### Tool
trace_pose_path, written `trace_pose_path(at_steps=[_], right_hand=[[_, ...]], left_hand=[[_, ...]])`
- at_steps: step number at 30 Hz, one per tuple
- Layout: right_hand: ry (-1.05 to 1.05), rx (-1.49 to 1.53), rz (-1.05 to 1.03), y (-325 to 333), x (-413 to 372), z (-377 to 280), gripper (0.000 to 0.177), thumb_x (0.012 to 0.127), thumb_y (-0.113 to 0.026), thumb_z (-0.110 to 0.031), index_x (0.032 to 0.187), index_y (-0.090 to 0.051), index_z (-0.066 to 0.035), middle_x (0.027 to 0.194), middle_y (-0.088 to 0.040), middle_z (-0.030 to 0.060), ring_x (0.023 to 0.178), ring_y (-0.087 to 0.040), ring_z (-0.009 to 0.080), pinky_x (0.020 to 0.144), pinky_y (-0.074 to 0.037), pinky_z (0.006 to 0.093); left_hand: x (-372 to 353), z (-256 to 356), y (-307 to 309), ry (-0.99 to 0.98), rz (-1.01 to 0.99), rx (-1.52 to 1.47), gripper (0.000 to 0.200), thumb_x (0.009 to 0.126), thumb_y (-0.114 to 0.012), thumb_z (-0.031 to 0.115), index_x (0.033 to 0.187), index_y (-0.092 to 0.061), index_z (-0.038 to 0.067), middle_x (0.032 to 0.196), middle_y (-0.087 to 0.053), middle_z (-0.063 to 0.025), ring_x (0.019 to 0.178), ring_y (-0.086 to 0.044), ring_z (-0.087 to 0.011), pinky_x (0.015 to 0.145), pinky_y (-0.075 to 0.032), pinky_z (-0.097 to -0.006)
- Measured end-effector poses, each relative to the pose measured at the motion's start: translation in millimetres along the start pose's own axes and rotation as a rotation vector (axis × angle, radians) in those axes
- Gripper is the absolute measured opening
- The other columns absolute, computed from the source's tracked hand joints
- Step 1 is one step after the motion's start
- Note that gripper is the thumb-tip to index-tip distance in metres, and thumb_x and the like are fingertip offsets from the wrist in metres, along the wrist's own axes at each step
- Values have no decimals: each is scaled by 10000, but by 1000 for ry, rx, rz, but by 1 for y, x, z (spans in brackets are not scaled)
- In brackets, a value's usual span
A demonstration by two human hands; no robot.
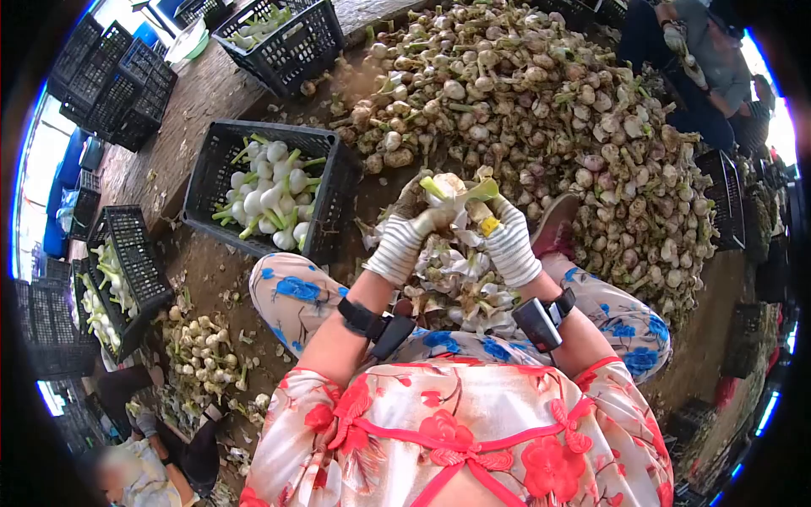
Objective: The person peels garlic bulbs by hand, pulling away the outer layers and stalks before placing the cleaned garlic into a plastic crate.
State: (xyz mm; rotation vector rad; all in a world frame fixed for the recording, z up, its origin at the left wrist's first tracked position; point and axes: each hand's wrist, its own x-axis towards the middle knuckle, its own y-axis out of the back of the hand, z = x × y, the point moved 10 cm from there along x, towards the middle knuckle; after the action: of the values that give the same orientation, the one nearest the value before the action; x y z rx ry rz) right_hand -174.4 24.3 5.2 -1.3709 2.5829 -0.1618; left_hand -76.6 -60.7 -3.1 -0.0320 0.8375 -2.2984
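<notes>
Both my hands wear striped, soiled work gloves and meet in front of my lap. My left hand (408, 232) is closed on a garlic bulb (449, 186) with a green stem piece and loose outer skin. My right hand (505, 237) is closed at the other side of the same garlic, where leafy skin peels away; a small yellow item (489, 225) shows at its fingers. Below the hands, shed garlic skins (465, 283) lie between my legs. To the left, a black crate (331, 182) holds peeled white garlic bulbs (270, 190).
A large heap of unpeeled garlic (524, 93) spreads ahead and right. Another black crate (308, 46) stands at upper left, with stacked crates (118, 80) beyond. A smaller garlic pile (203, 351) lies left. Co-workers sit at lower left (152, 469) and upper right (718, 68).
</notes>
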Motion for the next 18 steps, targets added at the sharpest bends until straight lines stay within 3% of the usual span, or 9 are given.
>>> trace_pose_path(at_steps=[1, 3, 7, 9, 11, 13, 15, 17, 18], right_hand=[[-1, 4, -6, -3, 0, 2, 316, 862, -546, -132, 1142, -504, 7, 959, -589, 25, 841, -500, 56, 721, -428, 204], [69, -126, 34, -4, -2, -6, 269, 863, -541, -124, 1092, -534, 17, 907, -600, 21, 790, -496, 50, 676, -432, 201], [223, -419, 2, 0, 7, -34, 165, 844, -537, -90, 957, -581, 23, 789, -606, 21, 689, -480, 53, 603, -430, 224], [224, -326, 53, 7, 18, -41, 150, 837, -539, -88, 929, -584, 21, 759, -603, 31, 676, -481, 58, 597, -429, 230], [139, -289, 138, 24, 28, -35, 166, 840, -537, -93, 945, -585, 27, 751, -603, 33, 668, -489, 66, 599, -430, 233], [288, -531, 99, 42, 49, -26, 171, 842, -544, -102, 949, -588, 24, 772, -615, 43, 657, -491, 71, 593, -432, 230], [252, -530, 67, 31, 41, -36, 190, 838, -567, -131, 969, -586, 6, 819, -629, 55, 670, -529, 92, 605, -449, 236], [-188, 330, 4, 25, 34, 2, 222, 834, -584, -163, 1007, -578, -23, 835, -629, 51, 692, -562, 117, 637, -464, 243], [-97, 213, -133, 13, 27, -14, 242, 823, -610, -200, 1004, -569, -45, 867, -612, 34, 763, -573, 128, 698, -462, 252]], left_hand=[[0, 5, 3, -136, 63, 57, 635, 663, -673, -7, 1235, -411, 80, 1070, -542, -73, 850, -572, -172, 734, -501, -309], [2, 7, 6, -162, 98, 55, 614, 631, -692, -30, 1185, -439, 46, 1048, -554, -70, 871, -567, -164, 761, -494, -299], [3, 4, 6, -65, 56, 146, 538, 648, -688, 15, 1137, -463, 26, 1022, -566, -66, 872, -568, -158, 773, -487, -288], [3, 17, -5, -120, -8, 37, 491, 680, -667, 77, 1129, -473, 36, 1006, -575, -68, 871, -576, -161, 760, -490, -279], [-7, 29, -19, -152, -64, 9, 465, 702, -639, 129, 1129, -480, 37, 1006, -577, -65, 868, -580, -166, 740, -493, -273], [-17, 13, -33, -14, -144, 156, 476, 706, -615, 123, 1151, -473, 34, 1004, -577, -64, 874, -580, -161, 720, -498, -267], [-11, 9, -25, -15, -143, 128, 503, 696, -602, 125, 1171, -464, 29, 1009, -576, -66, 868, -580, -157, 710, -499, -265], [-7, 0, -27, 158, -250, 1, 532, 691, -598, 140, 1191, -450, 32, 1002, -574, -61, 828, -577, -143, 684, -500, -259], [-7, 6, -25, 126, -181, 14, 545, 685, -603, 159, 1192, -451, 29, 972, -574, -48, 764, -568, -131, 672, -491, -242]])
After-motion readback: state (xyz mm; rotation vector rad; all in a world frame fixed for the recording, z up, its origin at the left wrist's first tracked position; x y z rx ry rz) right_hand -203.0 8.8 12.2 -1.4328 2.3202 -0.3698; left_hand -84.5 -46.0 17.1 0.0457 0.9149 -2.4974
